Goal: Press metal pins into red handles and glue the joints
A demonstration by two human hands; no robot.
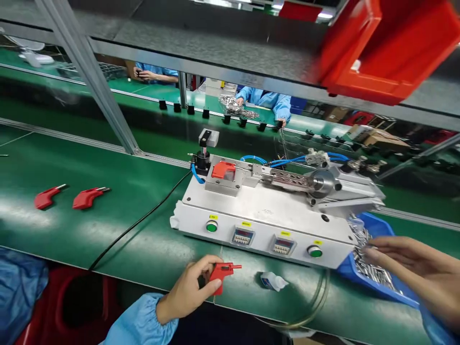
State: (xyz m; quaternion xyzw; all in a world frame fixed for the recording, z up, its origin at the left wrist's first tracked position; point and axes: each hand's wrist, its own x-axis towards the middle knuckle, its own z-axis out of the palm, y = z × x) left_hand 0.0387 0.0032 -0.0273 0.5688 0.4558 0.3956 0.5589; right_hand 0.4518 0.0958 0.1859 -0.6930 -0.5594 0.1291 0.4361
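Observation:
My left hand is closed around a small red plastic handle near the front edge of the green belt. My right hand reaches with spread fingers into a blue tray of small metal parts at the right. Between them stands a white press machine with two green buttons and two counters. A red handle sits in its fixture.
Two red handles with metal pins lie on the belt at the left. A black cable runs from the machine. A small crumpled wrapper lies in front. A red bin sits on the overhead shelf. Co-workers in blue sleeves work behind.

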